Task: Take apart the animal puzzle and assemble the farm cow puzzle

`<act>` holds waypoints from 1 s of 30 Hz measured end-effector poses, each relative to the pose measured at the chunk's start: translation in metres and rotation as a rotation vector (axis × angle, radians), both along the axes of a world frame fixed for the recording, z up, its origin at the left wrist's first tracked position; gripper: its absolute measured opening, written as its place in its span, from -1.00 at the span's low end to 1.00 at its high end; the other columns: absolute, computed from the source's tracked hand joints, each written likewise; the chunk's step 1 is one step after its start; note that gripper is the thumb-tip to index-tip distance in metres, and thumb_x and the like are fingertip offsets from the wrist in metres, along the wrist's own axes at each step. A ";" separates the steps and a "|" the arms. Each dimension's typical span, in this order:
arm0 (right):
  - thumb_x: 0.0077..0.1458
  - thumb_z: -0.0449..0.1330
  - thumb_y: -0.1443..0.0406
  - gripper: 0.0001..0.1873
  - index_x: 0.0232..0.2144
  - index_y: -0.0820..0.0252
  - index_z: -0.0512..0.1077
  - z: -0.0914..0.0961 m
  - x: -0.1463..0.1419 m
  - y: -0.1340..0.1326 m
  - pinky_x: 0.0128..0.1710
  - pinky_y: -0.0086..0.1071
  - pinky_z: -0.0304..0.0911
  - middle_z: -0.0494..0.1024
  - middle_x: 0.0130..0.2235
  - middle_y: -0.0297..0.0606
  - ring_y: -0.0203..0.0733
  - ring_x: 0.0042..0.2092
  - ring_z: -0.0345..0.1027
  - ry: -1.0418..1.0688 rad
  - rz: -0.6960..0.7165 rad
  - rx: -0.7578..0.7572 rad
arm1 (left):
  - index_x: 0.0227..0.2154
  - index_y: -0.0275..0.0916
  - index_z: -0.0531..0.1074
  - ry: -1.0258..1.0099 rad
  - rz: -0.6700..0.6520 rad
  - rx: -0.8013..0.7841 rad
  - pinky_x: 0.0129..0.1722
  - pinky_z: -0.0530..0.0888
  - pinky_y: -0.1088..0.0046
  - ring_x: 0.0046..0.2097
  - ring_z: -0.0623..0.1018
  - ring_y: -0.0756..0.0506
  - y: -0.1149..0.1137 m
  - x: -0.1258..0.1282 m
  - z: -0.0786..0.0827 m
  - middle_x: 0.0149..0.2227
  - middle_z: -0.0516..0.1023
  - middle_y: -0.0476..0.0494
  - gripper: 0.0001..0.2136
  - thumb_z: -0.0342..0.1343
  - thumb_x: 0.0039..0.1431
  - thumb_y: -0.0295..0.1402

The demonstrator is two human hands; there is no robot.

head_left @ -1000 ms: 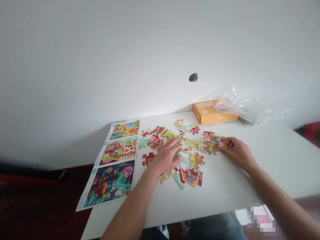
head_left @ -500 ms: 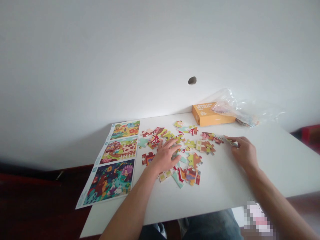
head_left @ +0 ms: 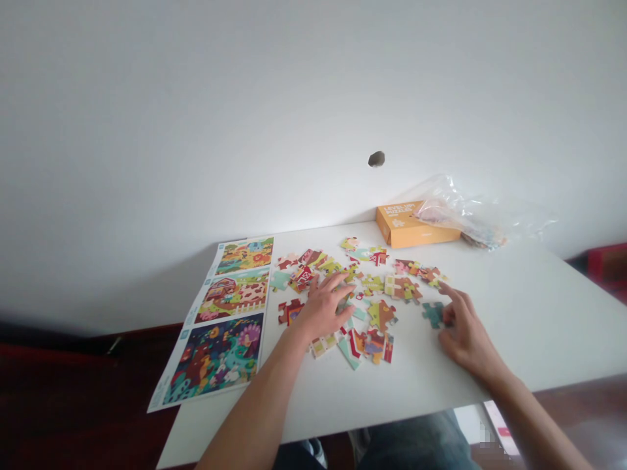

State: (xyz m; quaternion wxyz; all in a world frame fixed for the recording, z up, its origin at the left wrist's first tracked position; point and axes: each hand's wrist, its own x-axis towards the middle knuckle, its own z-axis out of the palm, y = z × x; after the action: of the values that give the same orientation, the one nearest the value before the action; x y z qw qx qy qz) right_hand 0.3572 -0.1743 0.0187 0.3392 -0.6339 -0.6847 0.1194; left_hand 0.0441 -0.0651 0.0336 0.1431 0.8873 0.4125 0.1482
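One teal jigsaw piece (head_left: 433,314) touches the right hand (head_left: 465,336), left hand (head_left: 323,308) covering others.

The left hand (head_left: 323,308) hides whatever jigsaw pieces (head_left: 345,297) lie under its palm, and the right hand (head_left: 465,336) covers one edge of a teal piece (head_left: 433,314). Beside the orange box (head_left: 411,225), a clear plastic bag (head_left: 482,219) blurs what lies inside it, and the box's small lettering is hard to read. The bottom edge cuts off both forearms (head_left: 255,398) and the person's legs (head_left: 416,444).
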 end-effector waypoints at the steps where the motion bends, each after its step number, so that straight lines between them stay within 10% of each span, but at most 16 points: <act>1: -0.09 0.05 0.40 -0.13 0.31 0.10 -0.02 0.002 -0.003 -0.007 -0.20 -0.21 0.37 0.27 0.04 -0.06 -0.17 -0.27 0.31 0.028 0.016 0.008 | 0.10 -0.04 0.40 -0.002 -0.001 0.001 0.34 -0.11 -0.13 0.31 0.22 -0.24 0.000 0.000 0.000 0.30 0.23 -0.13 -0.63 0.08 0.23 -0.25; 12: 0.18 0.10 0.12 -0.52 0.13 0.05 0.29 -0.009 -0.006 -0.003 -0.01 0.02 0.20 0.45 0.05 -0.08 0.14 0.04 0.27 -0.265 -0.057 -0.041 | 0.05 -0.07 0.45 -0.023 -0.008 0.001 0.33 -0.11 -0.17 0.30 0.24 -0.25 -0.003 0.001 0.002 0.27 0.27 -0.14 -0.67 0.09 0.22 -0.27; 23: 0.22 0.09 0.18 -0.81 -0.20 0.10 0.43 0.002 -0.008 -0.011 -0.29 -0.29 0.32 0.44 -0.31 -0.26 -0.17 -0.31 0.36 0.100 -0.089 0.057 | 0.00 -0.07 0.51 -0.124 0.109 0.152 0.31 0.13 0.00 0.26 0.28 -0.23 0.005 -0.001 -0.004 0.20 0.33 -0.17 -0.71 0.05 0.25 -0.32; 30: 0.15 0.15 0.01 -0.61 -0.07 0.09 0.43 -0.002 -0.014 -0.031 -0.03 0.01 0.28 0.44 -0.09 -0.07 0.11 -0.06 0.37 -0.214 -0.155 0.028 | -0.02 -0.11 0.51 -0.076 0.198 0.180 0.30 0.13 -0.02 0.28 0.25 -0.27 0.006 -0.005 -0.002 0.22 0.31 -0.19 -0.72 0.07 0.23 -0.29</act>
State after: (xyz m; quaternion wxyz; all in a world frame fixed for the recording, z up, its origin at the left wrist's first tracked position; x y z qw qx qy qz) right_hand 0.3431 -0.2052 0.0166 0.2812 -0.6892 -0.6676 0.0150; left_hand 0.0394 -0.0593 0.0313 0.0629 0.8453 0.4773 0.2315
